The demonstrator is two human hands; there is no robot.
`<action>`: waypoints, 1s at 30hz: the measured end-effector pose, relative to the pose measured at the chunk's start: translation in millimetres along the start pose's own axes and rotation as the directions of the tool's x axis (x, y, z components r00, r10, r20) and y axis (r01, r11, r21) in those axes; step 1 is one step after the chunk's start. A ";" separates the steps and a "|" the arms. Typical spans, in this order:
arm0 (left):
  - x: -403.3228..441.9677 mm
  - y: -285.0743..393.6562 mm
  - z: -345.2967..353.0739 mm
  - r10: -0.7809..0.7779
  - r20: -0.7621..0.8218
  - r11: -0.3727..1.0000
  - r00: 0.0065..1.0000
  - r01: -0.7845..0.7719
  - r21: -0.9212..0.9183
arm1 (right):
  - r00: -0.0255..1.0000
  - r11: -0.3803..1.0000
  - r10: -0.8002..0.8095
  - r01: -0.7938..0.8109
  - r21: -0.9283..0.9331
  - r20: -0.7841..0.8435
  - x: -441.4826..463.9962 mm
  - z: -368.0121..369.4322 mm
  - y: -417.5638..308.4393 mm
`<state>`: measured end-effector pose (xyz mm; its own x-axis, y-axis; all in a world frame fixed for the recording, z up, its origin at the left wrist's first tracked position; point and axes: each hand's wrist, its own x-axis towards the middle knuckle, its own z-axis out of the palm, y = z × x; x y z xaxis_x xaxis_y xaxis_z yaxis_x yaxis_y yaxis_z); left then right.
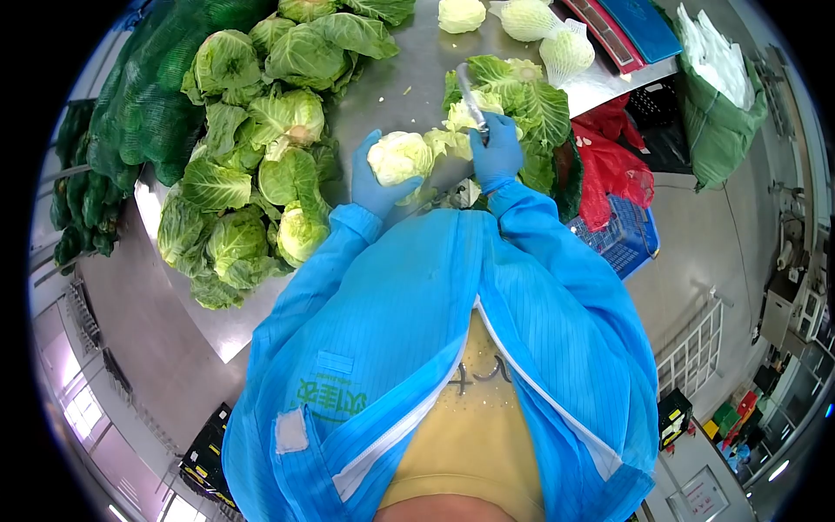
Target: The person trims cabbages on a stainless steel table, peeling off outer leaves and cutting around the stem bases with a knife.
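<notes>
A pale, trimmed cabbage point(401, 158) sits in my left hand point(376, 180), whose blue-gloved fingers and thumb curve around its left and lower sides. My right hand point(497, 150), also in a blue glove, is closed on a knife point(470, 99) with its blade pointing up and away from me. Between the two hands lie pale leaf pieces point(448, 142). Loose green outer leaves point(541, 113) are heaped just beyond and to the right of my right hand. Untrimmed green cabbages point(239, 239) are piled to the left of my left hand.
Green net sacks point(148, 96) stand at the left. Trimmed cabbage point(461, 15) and netted ones point(566, 54) lie at the metal table's point(370, 103) far side. Red bags point(609, 165), a blue crate point(622, 235) and a green sack point(718, 113) are at the right.
</notes>
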<state>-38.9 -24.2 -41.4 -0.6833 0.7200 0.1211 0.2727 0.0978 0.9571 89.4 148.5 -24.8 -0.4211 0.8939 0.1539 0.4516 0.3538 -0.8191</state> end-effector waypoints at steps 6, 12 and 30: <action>3.5 17.3 2.9 0.005 0.016 0.990 1.000 -0.007 0.139 | 0.900 0.990 -0.137 0.129 0.047 0.414 -12.6 10.7 -36.0; 6.2 15.0 1.0 -0.044 0.042 0.967 0.998 0.033 0.252 | 0.881 0.980 -0.171 0.200 -0.020 0.442 -12.9 8.4 -43.6; 13.3 18.5 9.6 -0.069 0.015 0.972 0.997 0.064 0.228 | 0.886 0.978 -0.079 -0.020 0.207 0.457 -10.0 -14.3 -55.0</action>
<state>-36.5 -6.2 -24.6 -0.6900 0.7220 0.0507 0.3759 0.2976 0.8776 80.0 124.0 26.6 -0.7683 0.6379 -0.0519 0.2874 0.2713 -0.9186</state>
